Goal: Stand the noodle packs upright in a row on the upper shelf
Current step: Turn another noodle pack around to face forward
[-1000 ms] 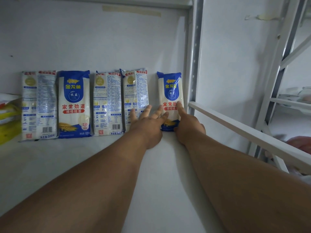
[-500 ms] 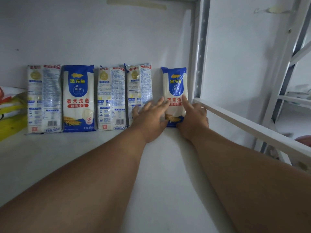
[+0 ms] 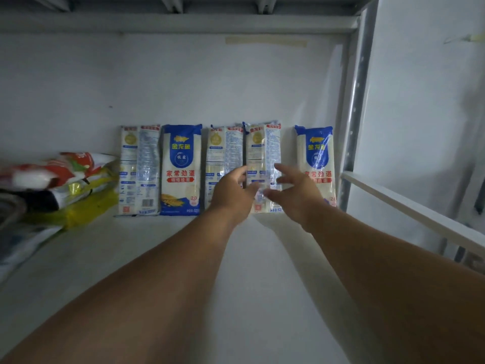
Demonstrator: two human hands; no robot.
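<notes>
Noodle packs (image 3: 181, 169) are stood along the shelf (image 3: 236, 271); the fourth pack (image 3: 262, 145) is flanked by both hands' spread grips, left (image 3: 231, 190) and right (image 3: 294, 193).

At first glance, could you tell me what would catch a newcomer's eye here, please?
Five noodle packs stand upright in a row against the back wall of the white shelf, two showing blue fronts. The left hand and right hand reach with spread fingers around the fourth pack. Colourful bags lie piled at far left.
</notes>
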